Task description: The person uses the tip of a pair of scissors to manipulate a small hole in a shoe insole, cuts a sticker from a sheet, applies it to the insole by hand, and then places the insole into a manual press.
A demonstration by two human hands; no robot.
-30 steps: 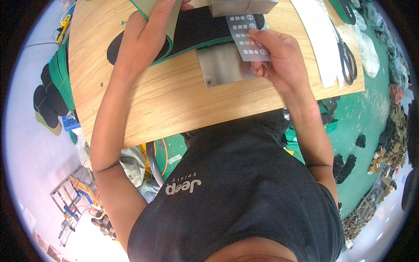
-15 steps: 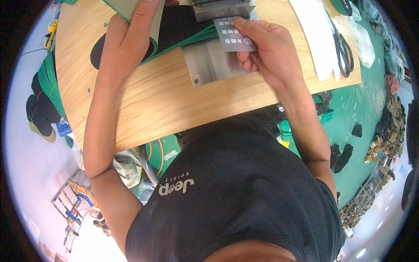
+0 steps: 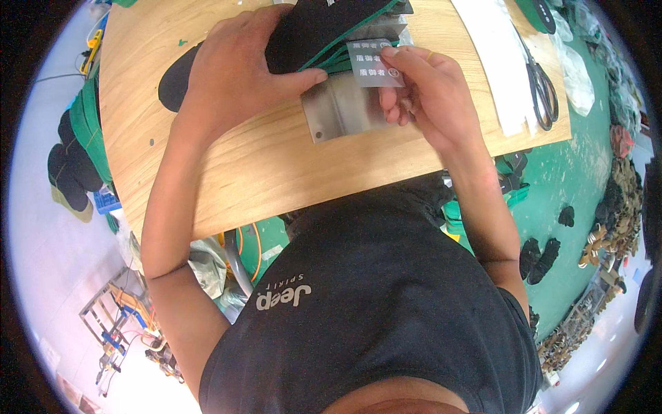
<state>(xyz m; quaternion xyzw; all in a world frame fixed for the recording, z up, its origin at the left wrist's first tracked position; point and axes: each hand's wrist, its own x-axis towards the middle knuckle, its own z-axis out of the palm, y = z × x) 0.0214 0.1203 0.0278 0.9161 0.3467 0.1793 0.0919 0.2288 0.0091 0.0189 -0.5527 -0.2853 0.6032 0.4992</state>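
Observation:
My left hand (image 3: 238, 72) spans a black insole (image 3: 310, 34) with a green edge, its thumb by the near edge and its fingers toward the far side. The insole lies black face up on other green-edged insoles; a bit of white marking shows at the top of the picture. My right hand (image 3: 434, 86) pinches a translucent grey label sheet (image 3: 369, 67) with white print between thumb and forefinger. Beneath the sheet lies a shiny metal plate (image 3: 338, 114), partly hidden by that hand. A metal block (image 3: 383, 31) stands just beyond the sheet.
The wooden table (image 3: 262, 186) carries white sheets (image 3: 483, 62) and black-handled scissors (image 3: 543, 93) at the right. Bundled green and black insoles (image 3: 83, 138) hang beyond the left edge. Dark gloves (image 3: 540, 259) lie on the green floor.
The insole in my left hand has gone from beige underside showing to black face up on the stack. My left hand has spread across it. The label sheet has shifted slightly nearer.

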